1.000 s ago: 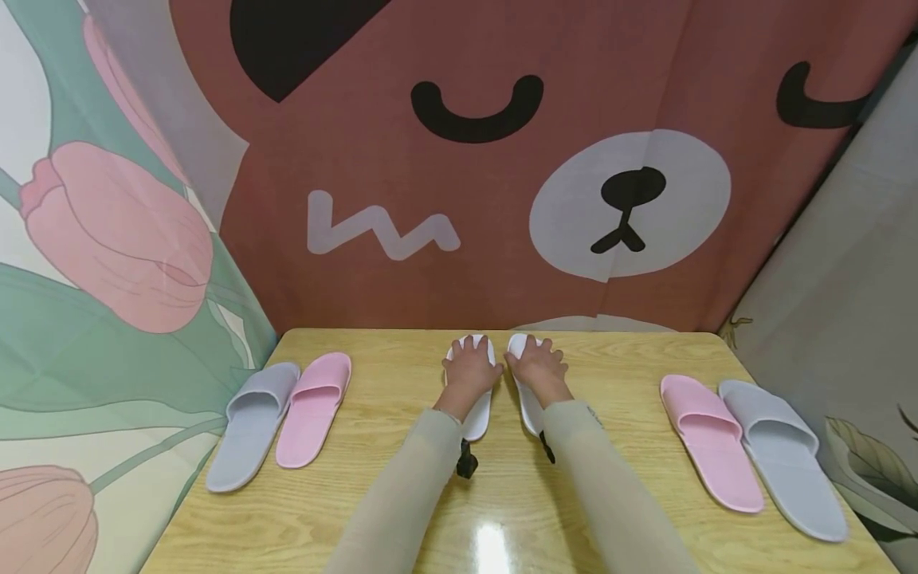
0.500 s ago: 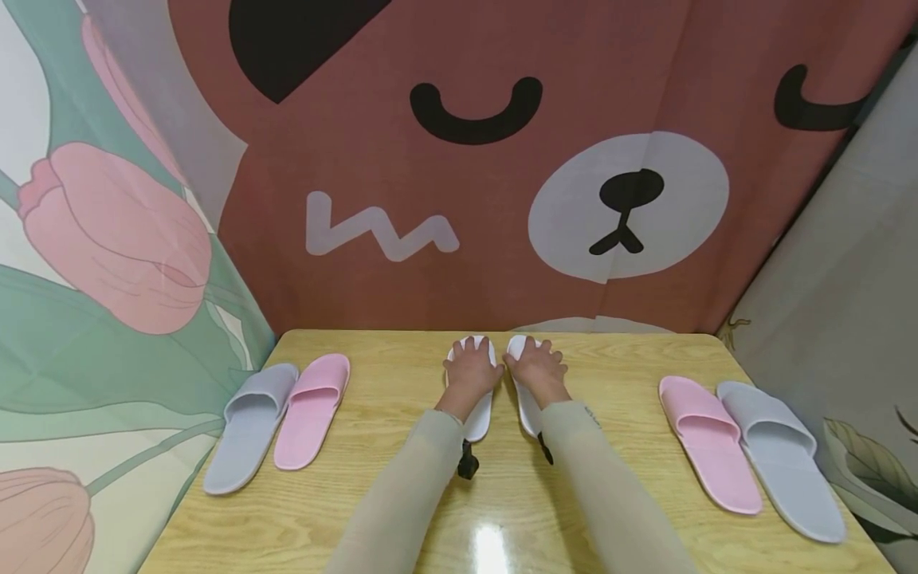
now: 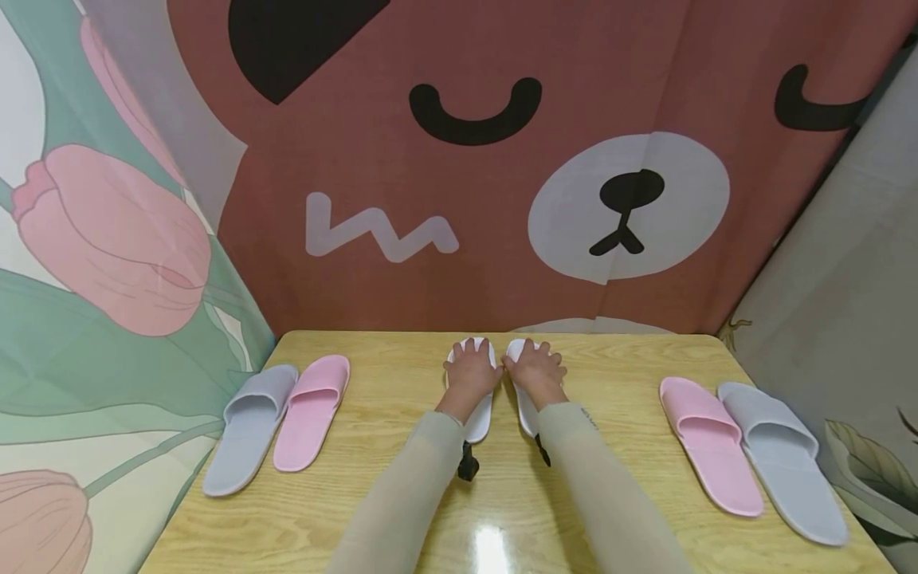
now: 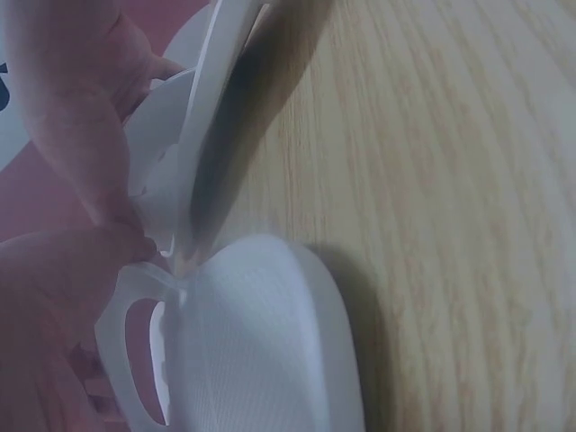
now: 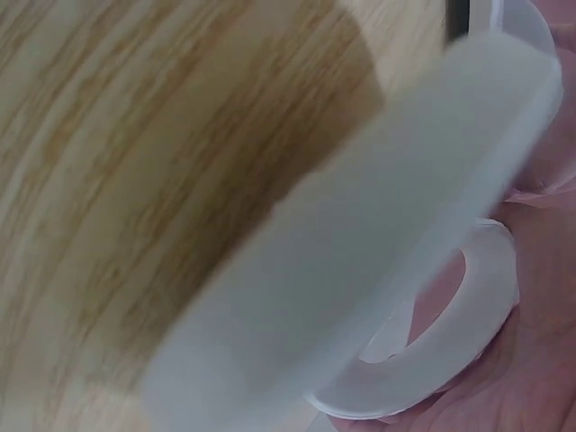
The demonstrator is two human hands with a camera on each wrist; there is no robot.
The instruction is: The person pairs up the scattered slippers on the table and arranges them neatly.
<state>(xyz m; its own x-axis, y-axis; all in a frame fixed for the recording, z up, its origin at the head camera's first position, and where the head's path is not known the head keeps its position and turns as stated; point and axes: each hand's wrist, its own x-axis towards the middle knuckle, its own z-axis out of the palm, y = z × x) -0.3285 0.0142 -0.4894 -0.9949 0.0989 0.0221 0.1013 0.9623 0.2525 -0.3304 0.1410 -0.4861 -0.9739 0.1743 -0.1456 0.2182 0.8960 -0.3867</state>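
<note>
Two white slippers lie near the table's back edge in the head view, toes away from me. My left hand [image 3: 471,375] rests on the upper of the left white slipper [image 3: 479,422], fingers spread over its toe part. Over the right white slipper [image 3: 527,410] my right hand [image 3: 536,373] lies the same way, thumb towards the other hand. The left wrist view shows the strap opening of the left white slipper [image 4: 243,342] beside the palm. In the right wrist view the right white slipper [image 5: 360,225] crosses close to the camera. The toe parts are mostly covered.
On the left of the wooden table [image 3: 402,446] are a grey slipper [image 3: 247,446] and a pink slipper [image 3: 304,434]. A second pink slipper [image 3: 724,470] and a second grey slipper [image 3: 796,478] lie on the right. A bear-print curtain [image 3: 344,295] hangs behind the table.
Almost nothing has changed. Both hands stay on the white slippers; the right hand and its slipper have shifted very slightly to the left.
</note>
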